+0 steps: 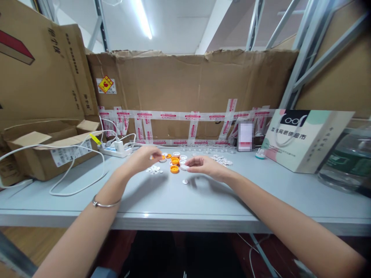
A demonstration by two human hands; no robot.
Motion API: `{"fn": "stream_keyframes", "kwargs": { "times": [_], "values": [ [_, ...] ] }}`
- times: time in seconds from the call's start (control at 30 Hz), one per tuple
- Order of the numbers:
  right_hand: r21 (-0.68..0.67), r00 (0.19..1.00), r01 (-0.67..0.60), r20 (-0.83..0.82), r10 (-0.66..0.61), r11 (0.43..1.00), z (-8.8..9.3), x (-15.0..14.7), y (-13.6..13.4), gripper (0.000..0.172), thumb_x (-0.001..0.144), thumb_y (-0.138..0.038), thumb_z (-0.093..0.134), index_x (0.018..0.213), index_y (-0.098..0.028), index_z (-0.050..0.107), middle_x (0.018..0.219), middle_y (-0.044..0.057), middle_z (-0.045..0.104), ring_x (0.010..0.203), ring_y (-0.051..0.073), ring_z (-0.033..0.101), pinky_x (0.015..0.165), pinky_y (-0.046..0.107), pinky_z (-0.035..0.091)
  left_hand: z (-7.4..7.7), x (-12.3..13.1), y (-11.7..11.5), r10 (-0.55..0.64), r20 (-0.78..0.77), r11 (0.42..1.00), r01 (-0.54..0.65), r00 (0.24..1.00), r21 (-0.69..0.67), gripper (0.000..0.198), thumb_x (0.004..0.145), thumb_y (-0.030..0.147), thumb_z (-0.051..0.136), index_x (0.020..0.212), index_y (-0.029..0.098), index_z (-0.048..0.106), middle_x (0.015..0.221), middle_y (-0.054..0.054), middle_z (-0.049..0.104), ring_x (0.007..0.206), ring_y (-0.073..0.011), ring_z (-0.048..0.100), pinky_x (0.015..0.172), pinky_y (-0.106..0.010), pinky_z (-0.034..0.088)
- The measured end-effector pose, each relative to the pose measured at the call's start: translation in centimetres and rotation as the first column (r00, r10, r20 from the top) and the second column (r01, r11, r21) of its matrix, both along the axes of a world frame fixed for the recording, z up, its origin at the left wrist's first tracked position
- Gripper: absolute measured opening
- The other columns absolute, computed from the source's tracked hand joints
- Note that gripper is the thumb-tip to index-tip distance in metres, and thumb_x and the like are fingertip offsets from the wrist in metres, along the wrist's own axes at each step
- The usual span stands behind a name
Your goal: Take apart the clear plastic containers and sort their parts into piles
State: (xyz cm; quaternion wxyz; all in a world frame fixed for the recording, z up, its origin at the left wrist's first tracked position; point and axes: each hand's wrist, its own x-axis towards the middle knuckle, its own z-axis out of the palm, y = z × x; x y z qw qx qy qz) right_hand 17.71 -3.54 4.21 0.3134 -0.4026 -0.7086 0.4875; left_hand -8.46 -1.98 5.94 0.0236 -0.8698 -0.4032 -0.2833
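In the head view my left hand (145,157) is closed, its fingertips pinched on an orange-and-white round cap (162,158); the fingers partly hide it. My right hand (206,166) has thumb and fingers closed on the edge of a white round cap (184,167). Between the hands sit several round caps, among them an orange cap (174,169) in front and another orange cap (175,160) behind it. A pile of small white discs (154,169) lies below my left hand. One small white piece (185,182) lies alone nearer the table edge.
More small white pieces (222,160) are heaped behind my right hand. Clear round containers (203,148) line the back, near a phone (245,137). A power strip (117,150) with cables and an open carton (49,150) stand left; a paper bag (301,143) and large bottle (346,162) right.
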Motion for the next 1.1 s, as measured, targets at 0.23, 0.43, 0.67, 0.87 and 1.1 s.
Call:
{"fn": "stream_keyframes", "kwargs": {
  "times": [0.23,0.43,0.67,0.87,1.1],
  "values": [
    [-0.033,0.985,-0.159,-0.079,0.156,0.987,0.0,-0.7,-0.5,0.028,0.065,-0.032,0.070,0.087,-0.015,0.065,0.090,0.004,0.065,0.084,0.014,0.059,0.086,0.031,0.042,-1.4,5.8,-3.0,-0.446,0.007,0.895,0.446,0.895,-0.007,0.016,0.087,0.023,0.045,0.087,0.018,0.061,0.082,-0.003,0.062,0.075,-0.0114,0.056,0.070,-0.022,0.042],
    [0.145,0.993,-0.014,0.120,-0.003,0.989,-1.0,-0.8,0.0,0.042,0.062,-0.036,0.071,0.097,-0.016,0.062,0.087,0.004,0.061,0.080,0.015,0.056,0.076,0.030,0.043,-0.1,0.6,1.0,-0.048,0.057,0.995,0.043,0.997,0.091,0.015,0.079,0.027,0.052,0.073,0.017,0.061,0.074,-0.003,0.063,0.067,-0.0130,0.056,0.062,-0.022,0.040],
    [0.268,0.910,-0.152,0.414,0.029,0.951,-1.5,-0.3,0.0,0.038,0.064,-0.043,0.068,0.093,-0.019,0.064,0.075,0.001,0.056,0.068,0.013,0.050,0.061,0.025,0.039,-0.8,-7.1,5.9,0.575,-0.218,0.796,-0.601,0.789,-0.072,0.008,0.054,0.018,0.064,0.053,0.017,0.056,0.057,-0.002,0.060,0.059,-0.0170,0.056,0.052,-0.022,0.034],
    [0.244,0.901,-0.168,0.431,0.048,0.955,-1.7,-0.6,0.2,0.026,0.070,-0.036,0.062,0.086,-0.017,0.065,0.070,0.000,0.055,0.064,0.011,0.049,0.057,0.022,0.038,-1.2,-7.6,5.9,0.576,-0.197,0.801,-0.596,0.793,-0.056,0.007,0.054,0.012,0.059,0.051,0.016,0.054,0.052,-0.002,0.056,0.056,-0.0172,0.053,0.051,-0.023,0.033],
    [0.235,0.910,-0.184,0.407,0.075,0.954,-1.8,-0.8,0.3,0.030,0.067,-0.037,0.065,0.088,-0.016,0.065,0.068,0.000,0.054,0.061,0.010,0.047,0.055,0.022,0.037,-1.1,-2.3,5.1,0.285,-0.144,0.958,-0.283,0.948,0.035,0.013,0.072,0.017,0.048,0.073,0.016,0.061,0.079,-0.004,0.062,0.074,-0.0159,0.056,0.067,-0.023,0.039]
  ]
}}
